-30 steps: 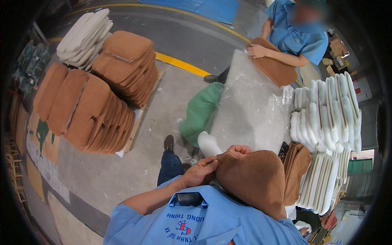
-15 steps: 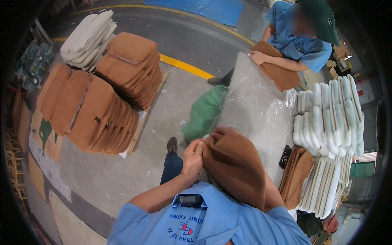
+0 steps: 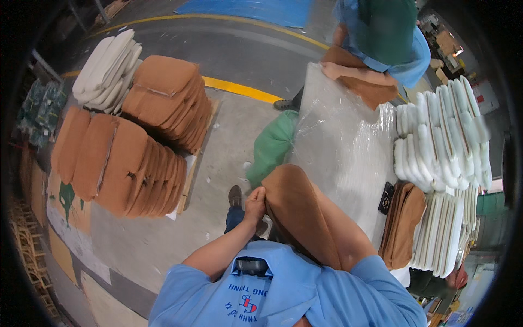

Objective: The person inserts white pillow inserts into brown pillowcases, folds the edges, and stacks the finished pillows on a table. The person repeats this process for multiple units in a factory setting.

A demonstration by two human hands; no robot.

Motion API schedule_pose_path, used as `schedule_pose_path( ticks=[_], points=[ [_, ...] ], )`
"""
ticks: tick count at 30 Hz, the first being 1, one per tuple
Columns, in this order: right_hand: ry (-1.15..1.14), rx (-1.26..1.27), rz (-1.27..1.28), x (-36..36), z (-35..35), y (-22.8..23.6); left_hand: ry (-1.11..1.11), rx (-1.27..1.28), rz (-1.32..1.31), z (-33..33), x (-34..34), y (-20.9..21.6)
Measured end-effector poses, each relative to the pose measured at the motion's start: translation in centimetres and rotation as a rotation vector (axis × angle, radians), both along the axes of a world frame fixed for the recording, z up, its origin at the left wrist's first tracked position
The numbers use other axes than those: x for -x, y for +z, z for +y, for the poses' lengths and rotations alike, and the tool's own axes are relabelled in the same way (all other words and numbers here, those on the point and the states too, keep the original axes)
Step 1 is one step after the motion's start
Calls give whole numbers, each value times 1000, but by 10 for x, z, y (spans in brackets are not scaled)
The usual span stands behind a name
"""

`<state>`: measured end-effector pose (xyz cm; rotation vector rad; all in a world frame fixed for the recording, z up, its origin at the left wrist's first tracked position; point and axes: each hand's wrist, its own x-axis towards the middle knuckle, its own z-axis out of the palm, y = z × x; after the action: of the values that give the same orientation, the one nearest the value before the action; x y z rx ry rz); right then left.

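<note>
In front of my chest I hold a brown cushion cover (image 3: 297, 210), its fabric draped over my right forearm and standing up in a rounded peak. My left hand (image 3: 255, 206) is closed in a pinch on the cover's left edge. My right hand is hidden behind or inside the fabric, so its fingers do not show; only the right forearm emerges along the cover's right side. Across the table, a co-worker bends over another brown cover (image 3: 362, 87), with a hand and forearm resting on it.
A table wrapped in clear plastic (image 3: 343, 141) lies ahead, a green sack (image 3: 272, 144) at its left edge. White cushions (image 3: 441, 136), folded brown covers (image 3: 402, 223) and a dark phone-like object (image 3: 386, 198) are at right. Brown cushion stacks (image 3: 114, 158) rest on a pallet at left.
My right hand's fingers, visible beside my left hand before, are now covered by fabric. The cover's peak has risen and narrowed. The co-worker's head has bent lower over their cover.
</note>
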<state>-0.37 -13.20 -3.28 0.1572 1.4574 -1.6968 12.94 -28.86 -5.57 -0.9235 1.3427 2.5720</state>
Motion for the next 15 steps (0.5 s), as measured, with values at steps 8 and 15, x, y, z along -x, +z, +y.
schedule_pose_path(
  ticks=[8,15],
  points=[
    [354,-618,516,27,-1,-9,-275,126,-115,-3,15,13],
    [395,-561,481,-20,78,205,-549,321,74,-59,29,7]
  ],
)
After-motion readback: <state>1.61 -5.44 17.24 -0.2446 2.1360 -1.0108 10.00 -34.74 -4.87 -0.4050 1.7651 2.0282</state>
